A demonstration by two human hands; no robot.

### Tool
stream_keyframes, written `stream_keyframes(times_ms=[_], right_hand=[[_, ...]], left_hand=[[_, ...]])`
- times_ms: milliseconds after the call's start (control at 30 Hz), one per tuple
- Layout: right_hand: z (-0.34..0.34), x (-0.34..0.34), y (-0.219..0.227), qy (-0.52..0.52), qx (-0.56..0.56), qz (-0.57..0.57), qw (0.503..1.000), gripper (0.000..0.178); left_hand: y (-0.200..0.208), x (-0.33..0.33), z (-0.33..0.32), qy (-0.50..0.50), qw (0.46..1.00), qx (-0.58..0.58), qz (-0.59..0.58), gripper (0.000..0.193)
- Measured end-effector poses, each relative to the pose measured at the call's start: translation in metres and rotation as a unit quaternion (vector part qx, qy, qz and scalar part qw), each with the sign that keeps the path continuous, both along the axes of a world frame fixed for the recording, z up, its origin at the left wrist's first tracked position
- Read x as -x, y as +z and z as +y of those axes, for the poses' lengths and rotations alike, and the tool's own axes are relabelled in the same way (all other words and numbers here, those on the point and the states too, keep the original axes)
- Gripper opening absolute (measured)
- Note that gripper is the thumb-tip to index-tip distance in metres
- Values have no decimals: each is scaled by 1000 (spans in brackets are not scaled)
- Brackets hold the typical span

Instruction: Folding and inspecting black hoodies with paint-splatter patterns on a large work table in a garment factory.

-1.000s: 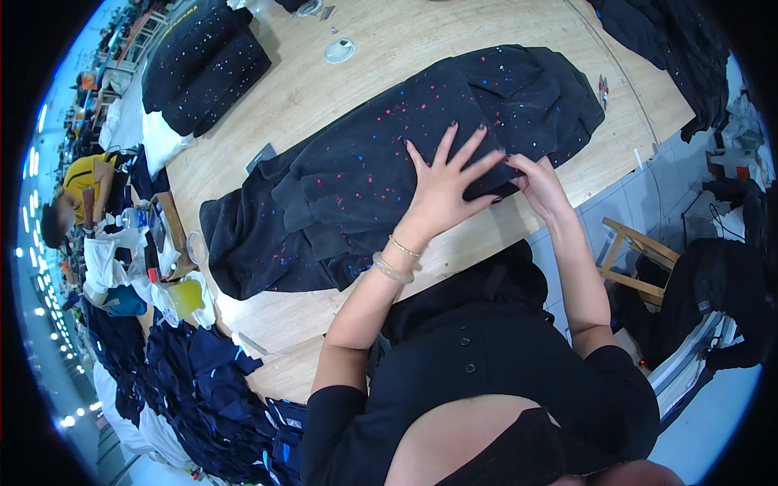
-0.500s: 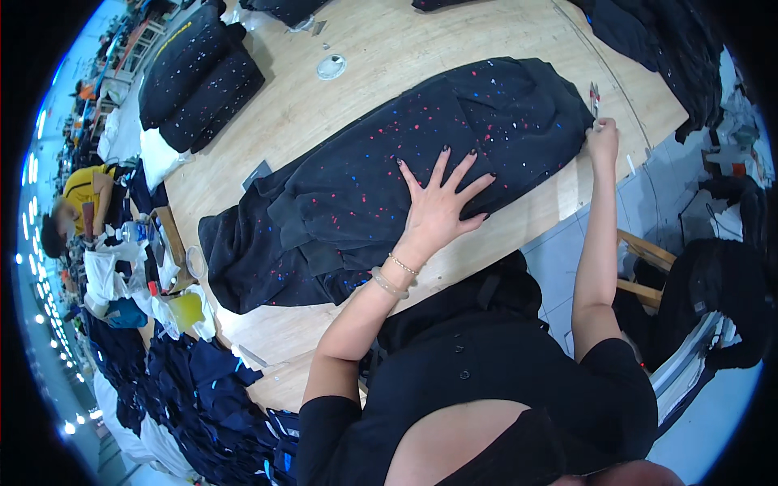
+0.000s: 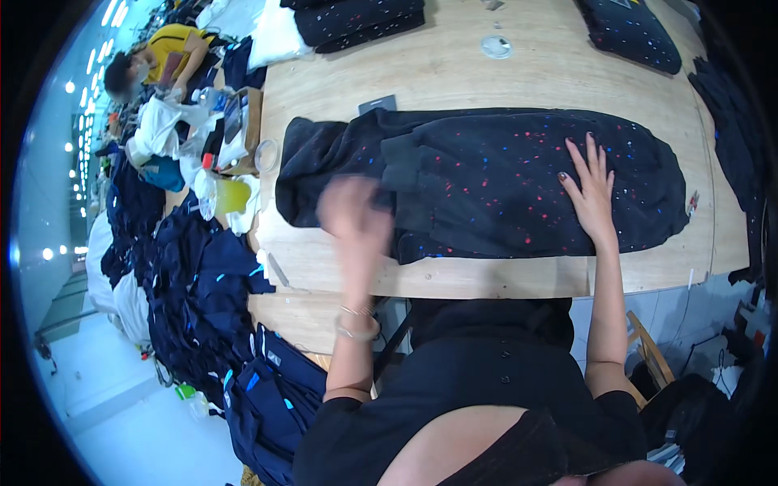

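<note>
A black garment (image 3: 494,186) with red, blue and white specks lies folded lengthwise across the wooden table. My right hand (image 3: 593,190) rests on its right part, fingers spread, holding nothing. Over the bunched left end is my left hand (image 3: 354,217), smeared by motion, so its fingers cannot be made out. A ribbed band (image 3: 400,160) of the garment shows beside it. At the garment's right end lies a small pair of thread snips (image 3: 692,202), away from both hands.
Folded speckled garments (image 3: 361,23) are stacked at the back, and another (image 3: 630,32) lies back right. Also here: a round clear disc (image 3: 496,47), a grey flat piece (image 3: 378,104) and a yellow-green container (image 3: 231,197). Dark clothes (image 3: 194,267) are heaped at left. A person in yellow (image 3: 170,55) is far left.
My right hand has let go of the snips and come down flat on the garment. My left hand has moved left toward the bunched end. The view has turned.
</note>
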State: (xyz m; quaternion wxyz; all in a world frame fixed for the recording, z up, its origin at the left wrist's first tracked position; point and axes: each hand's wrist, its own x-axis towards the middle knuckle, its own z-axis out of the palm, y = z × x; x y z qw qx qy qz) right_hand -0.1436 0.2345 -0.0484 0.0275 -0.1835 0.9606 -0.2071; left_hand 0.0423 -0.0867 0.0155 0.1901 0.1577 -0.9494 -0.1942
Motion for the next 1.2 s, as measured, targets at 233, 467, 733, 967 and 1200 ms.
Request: stream_keyframes(times_ms=[233, 467, 733, 967, 1200], right_hand=[[-15, 3, 3, 18, 17, 1, 1000, 55], [-7, 2, 1, 3, 23, -8, 1000, 55], [-9, 3, 2, 6, 32, -22, 999, 56], [-10, 1, 9, 1, 28, -37, 999, 56], [-8, 1, 4, 4, 40, -19, 999, 56]], left_hand=[[-69, -91, -174, 349, 751, -536, 168, 27], [83, 12, -4, -263, 878, -399, 19, 34], [77, 29, 7, -235, 900, -327, -166, 17], [61, 42, 20, -332, 904, -166, -214, 25], [60, 84, 35, -321, 938, -127, -26, 35]])
